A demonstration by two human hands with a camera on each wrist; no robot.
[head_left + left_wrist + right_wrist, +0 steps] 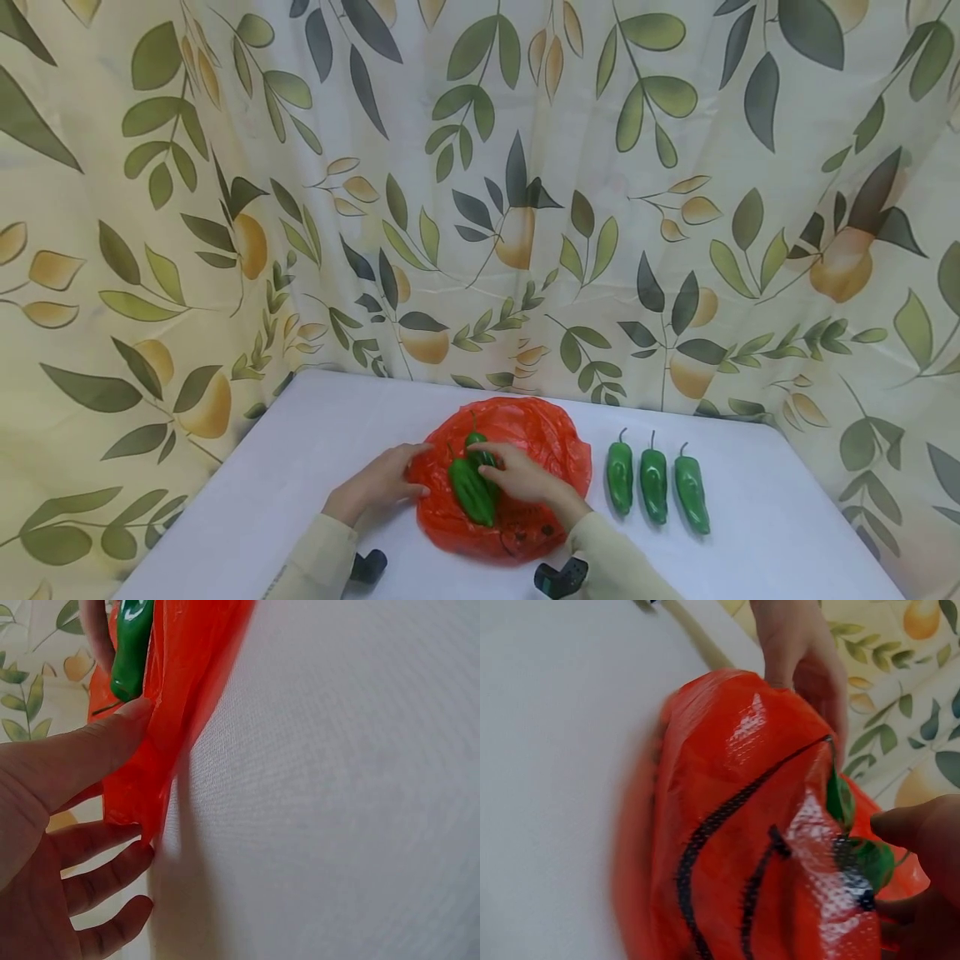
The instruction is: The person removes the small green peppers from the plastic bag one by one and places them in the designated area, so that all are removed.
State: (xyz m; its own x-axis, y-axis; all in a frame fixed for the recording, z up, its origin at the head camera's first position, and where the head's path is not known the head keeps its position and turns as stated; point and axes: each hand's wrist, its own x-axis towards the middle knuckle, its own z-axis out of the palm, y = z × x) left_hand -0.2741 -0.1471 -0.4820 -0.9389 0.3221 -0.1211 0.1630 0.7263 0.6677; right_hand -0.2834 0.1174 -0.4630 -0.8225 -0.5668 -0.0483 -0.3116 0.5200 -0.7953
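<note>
A crumpled red plastic bag (547,433) lies on the white table, with glossy green peppers on it. My left hand (386,479) holds the bag's left edge; in the left wrist view its thumb (112,746) lies over the red plastic and the fingers reach the edge below. My right hand (521,475) reaches over the bag and grips a green pepper (480,448) between thumb and fingers. Another green pepper (471,493) lies beside it, stem pointing away. In the right wrist view the bag's dark-printed side (735,825) hides most of the peppers.
To the right of the bag three green peppers (653,486) lie in a row on the white tabletop (757,500), stems pointing away. A leaf-and-fruit patterned curtain (480,208) hangs behind the table and along its sides.
</note>
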